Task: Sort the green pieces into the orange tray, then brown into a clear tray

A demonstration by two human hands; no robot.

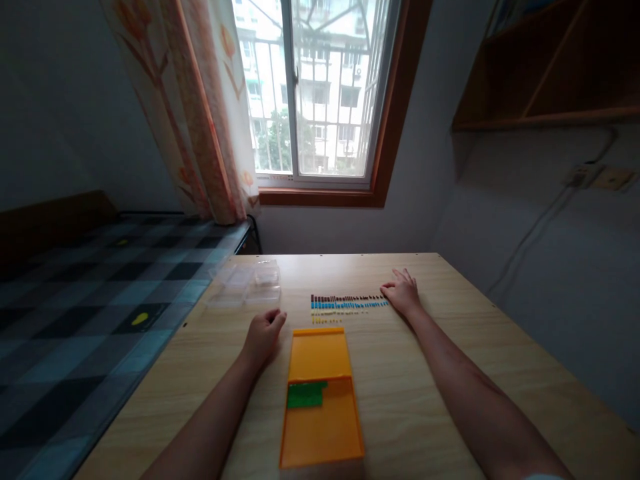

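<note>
Rows of small pieces lie on the wooden table: a dark brown row (pixel 333 299), a blue row (pixel 340 305) and sparser yellow pieces (pixel 325 321) nearer to me. My right hand (pixel 401 291) is at the right end of the brown and blue rows, thumb and forefinger pinched, other fingers raised. Anything in the pinch is too small to make out. My left hand (pixel 265 337) rests closed on the table, left of the rows; its inside is hidden. In front of me lies an open orange case (pixel 325 433) with a green piece (pixel 305 395) in its near half.
Clear plastic compartment trays (pixel 243 283) stand at the table's back left. The wooden table (pixel 410 413) reaches toward a window (pixel 330 100). A bed with a checked cover (pixel 100 300) is on the left, a wall shelf (pixel 545 120) at upper right.
</note>
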